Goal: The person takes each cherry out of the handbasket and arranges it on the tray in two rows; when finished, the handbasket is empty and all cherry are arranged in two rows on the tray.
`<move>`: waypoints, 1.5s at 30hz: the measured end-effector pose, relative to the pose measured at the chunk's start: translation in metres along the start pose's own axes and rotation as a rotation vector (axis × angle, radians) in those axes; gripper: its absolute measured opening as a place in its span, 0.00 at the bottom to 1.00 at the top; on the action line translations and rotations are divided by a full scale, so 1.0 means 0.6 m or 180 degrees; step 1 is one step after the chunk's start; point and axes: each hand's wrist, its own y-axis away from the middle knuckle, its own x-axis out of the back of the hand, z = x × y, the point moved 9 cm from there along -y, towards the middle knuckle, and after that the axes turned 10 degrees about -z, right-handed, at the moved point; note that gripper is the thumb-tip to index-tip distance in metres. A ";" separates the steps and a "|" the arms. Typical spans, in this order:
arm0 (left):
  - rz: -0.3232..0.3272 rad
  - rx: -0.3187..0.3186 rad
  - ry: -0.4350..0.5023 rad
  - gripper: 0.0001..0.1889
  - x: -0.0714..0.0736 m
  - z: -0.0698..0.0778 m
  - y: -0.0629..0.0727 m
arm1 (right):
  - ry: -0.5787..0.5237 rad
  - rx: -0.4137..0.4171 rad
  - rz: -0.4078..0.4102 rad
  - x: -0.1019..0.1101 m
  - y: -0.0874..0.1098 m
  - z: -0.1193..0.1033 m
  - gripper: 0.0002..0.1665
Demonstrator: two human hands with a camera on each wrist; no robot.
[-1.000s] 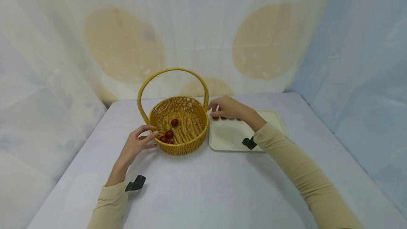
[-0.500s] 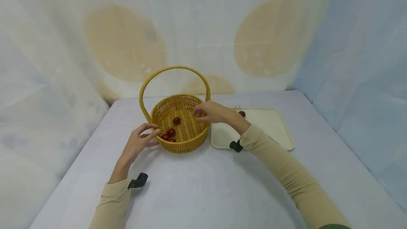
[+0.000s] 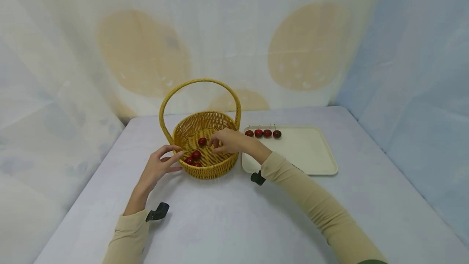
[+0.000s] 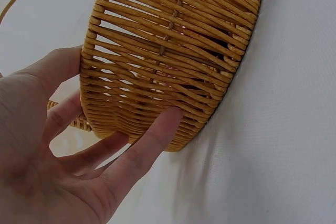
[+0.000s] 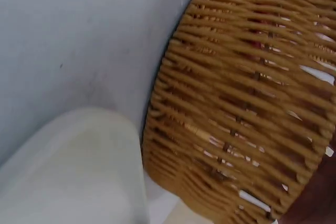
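A yellow woven basket [image 3: 209, 172] with a tall arched handle stands on the table. My left hand [image 3: 155, 168] holds its left side; in the left wrist view, digits lie at the rim and against the outer wall. Several dark red cherries sit inside, one cherry [image 3: 202, 141] near the middle and another cherry [image 3: 196, 155] closer to the left front. Over the basket's right part, my right hand [image 3: 231, 141] reaches in with fingers bent loosely downward, a small gap from the middle cherry. Nothing shows between those fingers. The right wrist view hides the fingertips behind the wicker.
To the right of the basket lies a cream tray [image 3: 304, 150]. Several stemmed cherries [image 3: 267, 133] form a row along its back left edge. The basket handle [image 3: 205, 80] arches above the basket. A patterned curtain [image 3: 227, 44] hangs behind the table.
My right hand has moved left from the tray's cherry row, over the basket's right rim and down inside it. The row is uncovered now. The left hand has stayed at the basket.
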 end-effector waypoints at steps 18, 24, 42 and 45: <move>0.0024 0.0036 0.0023 0.29 0.005 -0.004 0.000 | -0.0016 0.0264 -0.0347 -0.050 -0.059 -0.057 0.19; 0.0019 0.0067 0.0043 0.31 0.004 -0.006 -0.001 | -0.0158 0.0360 -0.0408 -0.060 -0.064 -0.069 0.20; 0.0004 0.0063 0.0037 0.28 0.003 0.000 -0.001 | -0.0197 0.0308 -0.0569 -0.068 -0.073 -0.065 0.17; 0.0005 0.0062 0.0043 0.27 0.003 0.000 -0.001 | -0.0199 0.0298 -0.0563 -0.068 -0.072 -0.065 0.17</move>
